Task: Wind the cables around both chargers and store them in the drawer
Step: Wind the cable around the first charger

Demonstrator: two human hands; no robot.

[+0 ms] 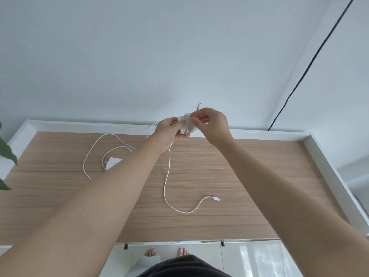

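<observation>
So the top is light wood grain with a raised white rim running along the back and down both sides. Behind it there's just a plain pale wall, and a thin black cord runs diagonally down the wall on the right to the back rim. A couple of dark green leaves poke in at the far left edge. Down at the bottom you can see glossy white fronts, two small dark handles and bare feet on the floor.
</observation>
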